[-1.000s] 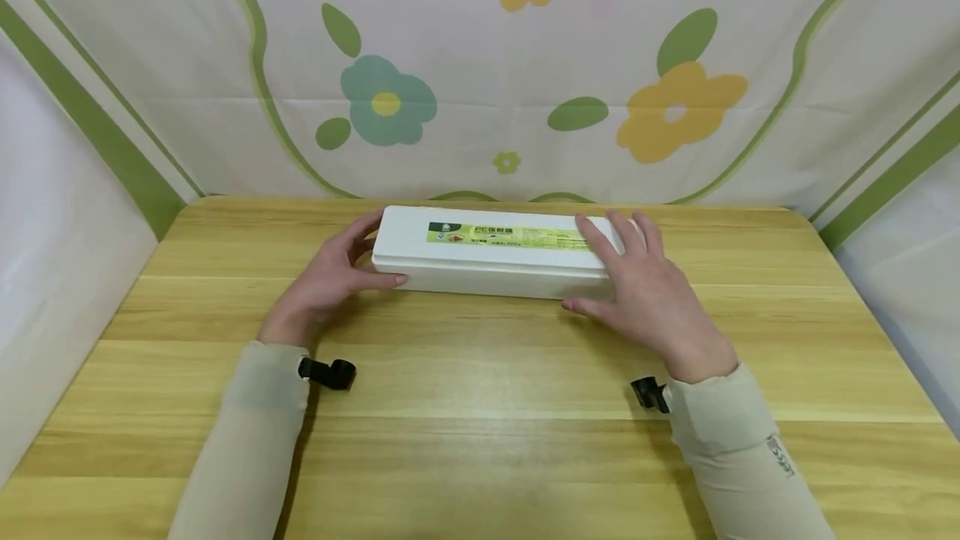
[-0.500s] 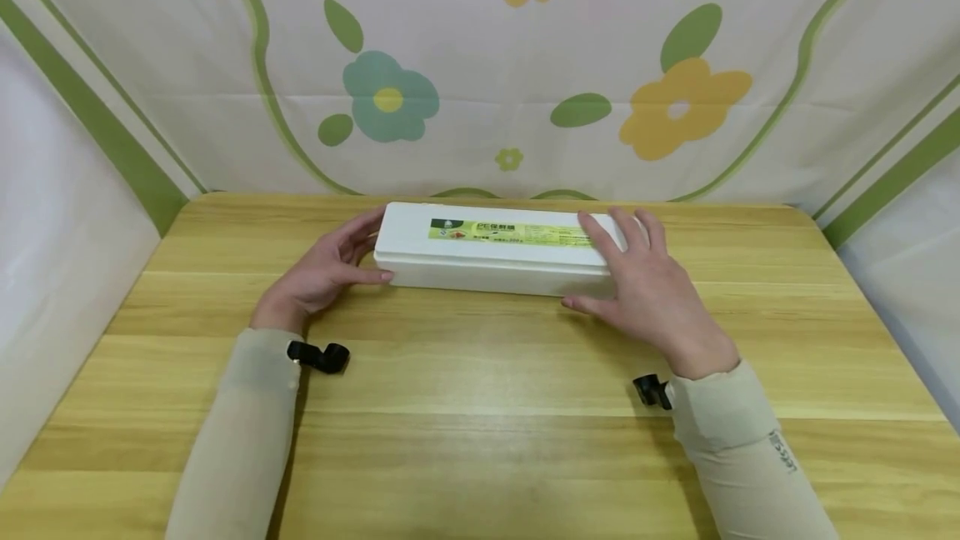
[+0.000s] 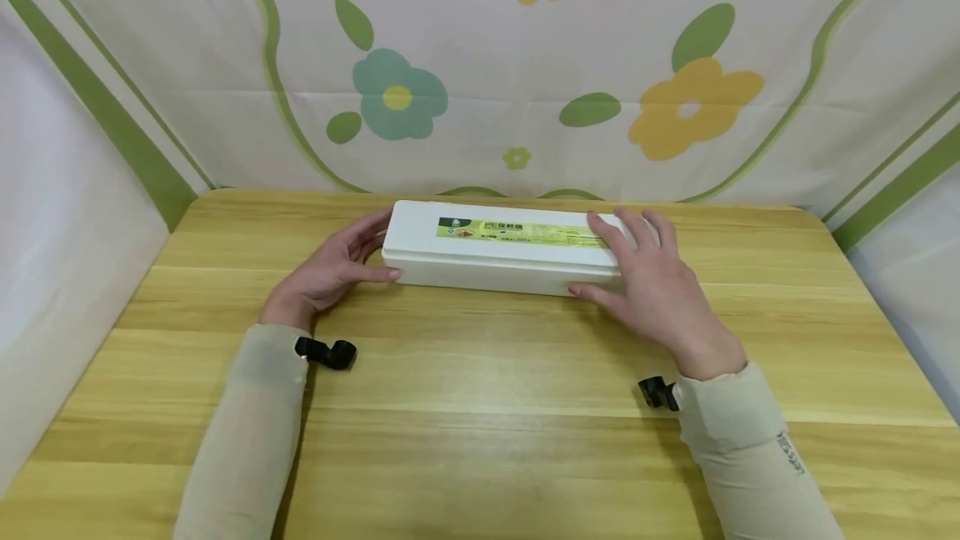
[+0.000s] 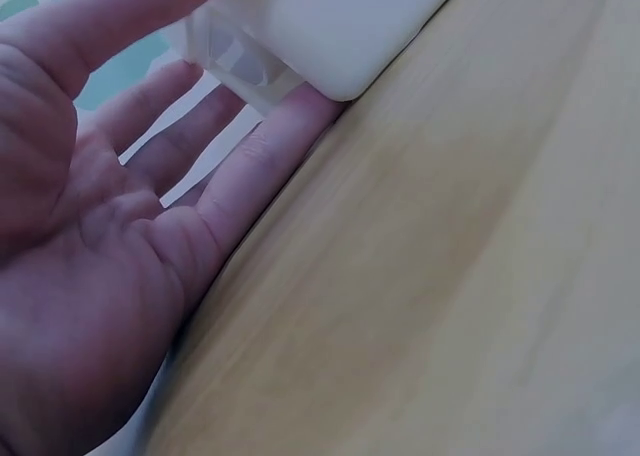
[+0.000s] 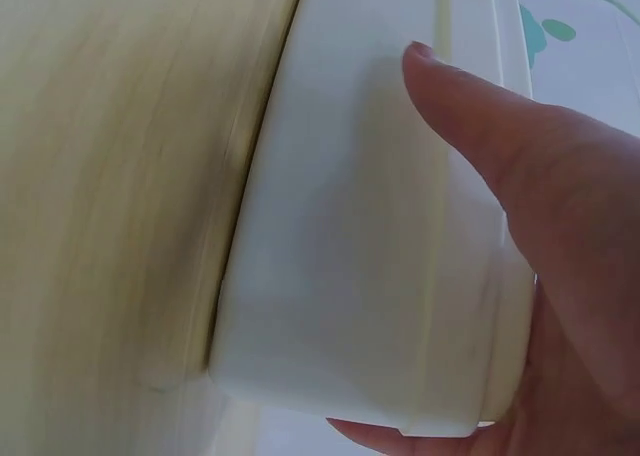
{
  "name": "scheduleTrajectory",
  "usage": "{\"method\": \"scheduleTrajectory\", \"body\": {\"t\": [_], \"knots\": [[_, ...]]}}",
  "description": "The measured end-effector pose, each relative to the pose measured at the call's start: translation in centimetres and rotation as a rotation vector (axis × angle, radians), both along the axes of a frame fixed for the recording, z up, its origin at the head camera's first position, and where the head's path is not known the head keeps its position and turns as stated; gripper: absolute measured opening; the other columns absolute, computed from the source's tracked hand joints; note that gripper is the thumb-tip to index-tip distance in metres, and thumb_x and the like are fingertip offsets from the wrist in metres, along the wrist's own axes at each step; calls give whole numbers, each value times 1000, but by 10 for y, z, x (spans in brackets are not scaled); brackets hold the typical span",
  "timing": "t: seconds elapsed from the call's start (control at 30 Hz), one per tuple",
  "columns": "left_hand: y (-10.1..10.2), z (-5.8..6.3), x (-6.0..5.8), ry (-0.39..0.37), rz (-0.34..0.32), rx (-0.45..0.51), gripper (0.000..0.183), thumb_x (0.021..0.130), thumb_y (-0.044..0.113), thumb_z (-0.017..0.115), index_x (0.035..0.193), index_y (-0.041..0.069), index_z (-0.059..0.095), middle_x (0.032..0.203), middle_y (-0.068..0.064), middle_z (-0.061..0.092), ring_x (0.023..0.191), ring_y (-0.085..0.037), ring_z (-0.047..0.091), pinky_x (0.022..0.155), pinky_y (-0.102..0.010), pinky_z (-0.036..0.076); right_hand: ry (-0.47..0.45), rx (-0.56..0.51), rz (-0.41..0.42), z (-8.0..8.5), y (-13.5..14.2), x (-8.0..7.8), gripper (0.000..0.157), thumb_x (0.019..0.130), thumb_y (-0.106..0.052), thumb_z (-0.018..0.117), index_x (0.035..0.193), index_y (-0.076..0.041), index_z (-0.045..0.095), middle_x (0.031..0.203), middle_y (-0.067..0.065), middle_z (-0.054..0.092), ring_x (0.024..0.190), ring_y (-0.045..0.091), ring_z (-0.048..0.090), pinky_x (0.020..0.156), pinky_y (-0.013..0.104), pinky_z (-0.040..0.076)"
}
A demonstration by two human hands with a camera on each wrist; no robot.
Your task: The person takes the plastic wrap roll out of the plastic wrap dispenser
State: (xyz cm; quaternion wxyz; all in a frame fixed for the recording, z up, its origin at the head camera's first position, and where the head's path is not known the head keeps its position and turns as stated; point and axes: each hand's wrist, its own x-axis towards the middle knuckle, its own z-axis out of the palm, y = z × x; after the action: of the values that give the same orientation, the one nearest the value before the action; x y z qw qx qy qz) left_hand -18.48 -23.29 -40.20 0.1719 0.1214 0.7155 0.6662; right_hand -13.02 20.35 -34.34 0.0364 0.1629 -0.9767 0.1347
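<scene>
White box [image 3: 487,268] sits upper centre of frame; left hand [image 3: 330,270] and right hand [image 3: 660,290] grip its opposite ends, presumably steadying it evenly.

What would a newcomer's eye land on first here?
Probably the long white box with the green-and-yellow label on top, near the far edge of the wooden table. Next, the left hand at the box's left end and the right hand at its right end. Behind, the pale backdrop shows a blue-green flower and orange flowers.
</scene>
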Motion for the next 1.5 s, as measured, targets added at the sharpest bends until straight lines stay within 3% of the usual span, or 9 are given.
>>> {"method": "scheduleTrajectory", "body": {"t": [0.33,0.43,0.57,0.67,0.83,0.93,1.07,1.5], "knots": [[2,3,0,-36,20,-48,97,88,-9,81,170,15,36,173,-7,39,149,-21,44,113,-18,42,37,-4,5,-3,1,0,89,95,-54,79,168,-22,38,171,21,33,157,52,22,78,73,58],[2,3,1,-37,24,-50,97,88,-8,81,170,16,36,173,-7,40,148,-20,44,113,-18,42,37,13,-6,-2,0,-1,92,94,-58,79,168,-23,38,171,22,34,157,53,23,85,76,55],[3,2,2,-41,24,-53,97,88,-8,82,170,17,36,172,-6,40,150,-21,43,117,-22,39,28,67,-59,1,-7,-1,101,87,-73,77,166,-21,40,168,23,37,157,54,23,110,85,32],[5,1,2,-43,19,-56,97,88,-7,82,170,16,35,173,-5,39,155,-23,39,127,-33,33,60,103,-76,3,-17,-4,109,81,-82,76,159,-12,46,163,24,44,157,54,26,118,85,19],[3,1,3,-54,12,-75,99,89,-4,82,171,15,31,176,-5,34,162,-26,31,134,-48,22,128,78,7,0,-47,-11,101,82,-74,80,154,-10,51,158,19,53,152,44,40,120,74,29],[4,1,4,-61,7,-75,99,89,-2,83,171,15,30,177,-6,32,163,-27,29,135,-50,21,136,72,72,-2,-68,-16,97,84,-70,81,159,-19,48,157,14,54,148,39,46,119,69,33],[6,-1,5,-63,5,-70,100,90,-3,83,172,15,29,177,-5,32,164,-28,28,135,-52,20,179,112,152,-5,-95,-22,93,86,-69,80,159,-21,48,152,12,58,142,38,51,116,64,36],[5,-3,6,-50,11,-74,99,89,-1,83,171,17,31,176,-5,33,163,-30,28,134,-55,19,216,194,192,-5,-154,-31,89,88,-71,75,160,-28,45,144,9,60,132,35,57,103,58,44]]}}
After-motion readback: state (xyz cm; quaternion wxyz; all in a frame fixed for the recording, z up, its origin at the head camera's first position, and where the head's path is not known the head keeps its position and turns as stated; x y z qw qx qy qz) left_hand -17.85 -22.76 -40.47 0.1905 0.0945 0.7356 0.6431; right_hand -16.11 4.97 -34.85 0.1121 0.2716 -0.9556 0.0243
